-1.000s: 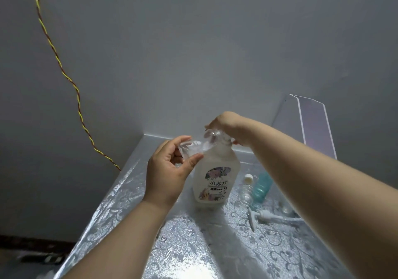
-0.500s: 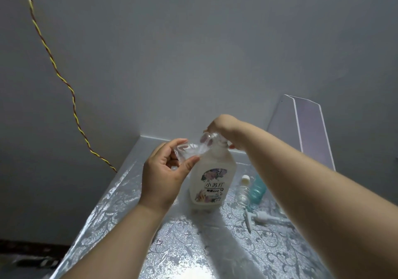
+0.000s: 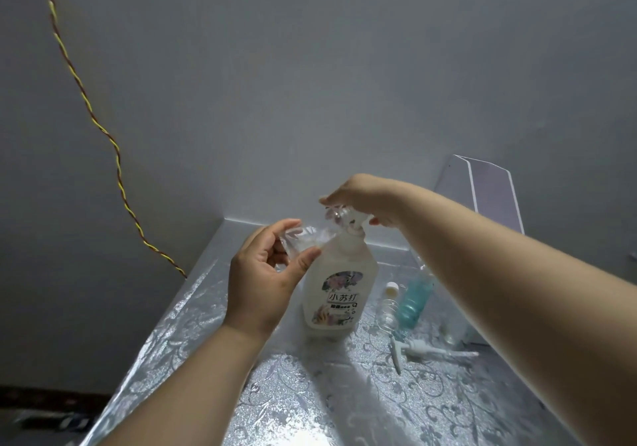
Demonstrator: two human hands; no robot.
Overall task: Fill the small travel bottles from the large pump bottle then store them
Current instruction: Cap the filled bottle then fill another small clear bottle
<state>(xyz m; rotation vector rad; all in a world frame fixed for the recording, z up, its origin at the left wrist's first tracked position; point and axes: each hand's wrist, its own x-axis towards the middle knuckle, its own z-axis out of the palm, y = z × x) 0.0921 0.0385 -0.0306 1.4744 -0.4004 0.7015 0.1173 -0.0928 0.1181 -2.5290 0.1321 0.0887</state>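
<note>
A large whitish pump bottle (image 3: 339,294) with a flowered label stands on the silver patterned table (image 3: 275,397). My right hand (image 3: 365,194) lies palm down on its clear pump head (image 3: 341,214) and presses on it. My left hand (image 3: 262,283) pinches a small clear travel bottle (image 3: 306,239) between thumb and fingers, held at the pump's spout. To the right of the big bottle stand another small clear bottle with a white cap (image 3: 387,307) and a teal bottle (image 3: 413,301), partly hidden by my right forearm.
A loose white pump with its tube (image 3: 417,347) lies on the table in front of the small bottles. A clear upright panel or box (image 3: 482,190) stands at the back right. A twisted yellow-and-red wire (image 3: 103,135) hangs down the left wall.
My right hand's fingers have flattened over the pump head. My left hand keeps the small bottle at the spout. The view has shifted slightly.
</note>
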